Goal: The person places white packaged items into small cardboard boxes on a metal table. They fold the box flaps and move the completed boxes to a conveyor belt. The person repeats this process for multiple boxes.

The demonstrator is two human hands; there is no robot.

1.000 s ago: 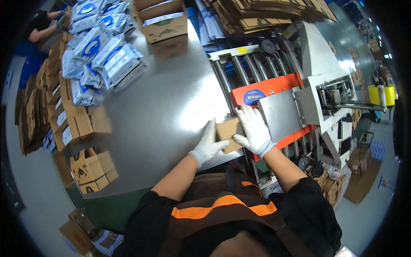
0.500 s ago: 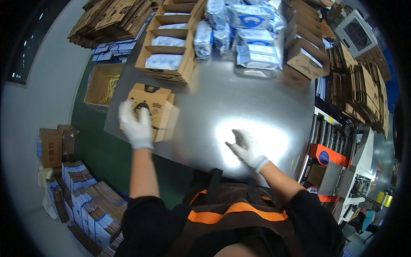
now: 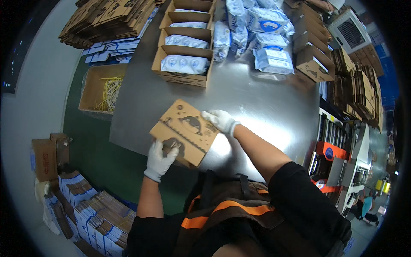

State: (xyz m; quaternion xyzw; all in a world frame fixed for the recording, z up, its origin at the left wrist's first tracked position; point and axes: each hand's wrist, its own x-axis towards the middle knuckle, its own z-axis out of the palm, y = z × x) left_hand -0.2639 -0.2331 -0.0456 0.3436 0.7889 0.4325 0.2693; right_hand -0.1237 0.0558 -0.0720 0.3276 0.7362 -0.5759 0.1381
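A brown cardboard box with dark printed pictures is tilted between my two white-gloved hands, over the near part of the metal table. My left hand grips its near left edge, the thumb lying against the printed side. At the far right edge, my right hand is closed on the cardboard, with some fingers hidden. Beyond it, a row of open cardboard boxes holds white-and-blue soft packs. More such packs are heaped to the right of that row.
Another row of open boxes lines the table's right side. A roller conveyor with an orange part runs beside the table. Flattened cartons are stacked at the far left. A carton with yellow straps stands left of the table.
The box has moved right and nearer, and has been turned. My right hand has gone from open over the table to gripping its far right edge; my left hand has shifted nearer and right.
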